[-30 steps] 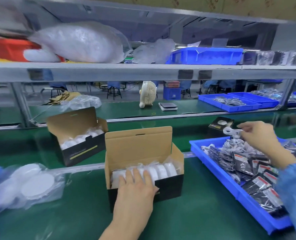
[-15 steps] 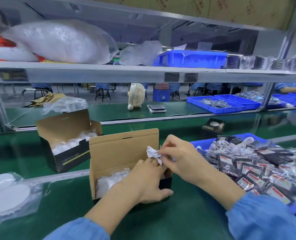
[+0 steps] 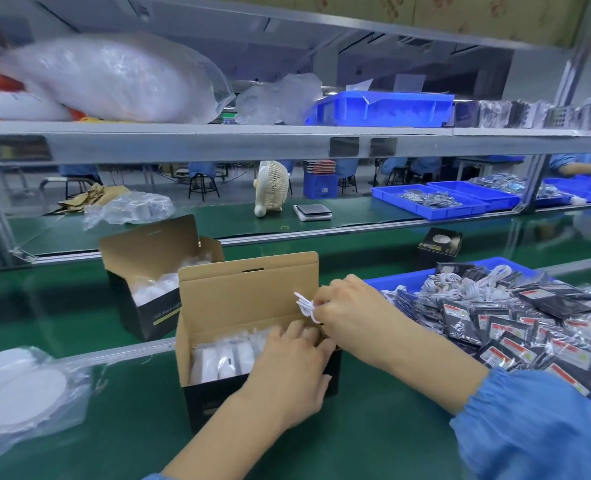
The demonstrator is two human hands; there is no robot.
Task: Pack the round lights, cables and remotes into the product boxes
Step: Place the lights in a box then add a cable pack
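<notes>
Pinching the coiled white cable (image 3: pixel 306 306) in your right hand (image 3: pixel 347 311) fingers, you hold it above the open product box (image 3: pixel 218 393) at the right end, its free slot toward 7 o'clock, while your left hand (image 3: pixel 290 372) spreads relaxed fingers over the bagged round lights (image 3: pixel 223 358).

I see a product box (image 3: pixel 252 341) of raw brown cardboard inside, with a matt black printed outside. The round lights (image 3: pixel 225 358) in it look like smooth white plastic under crinkly clear film. The table (image 3: pixel 373 434) is matt green, the tray (image 3: pixel 401 280) glossy blue plastic, my sleeve (image 3: pixel 536 424) blue cloth.
</notes>
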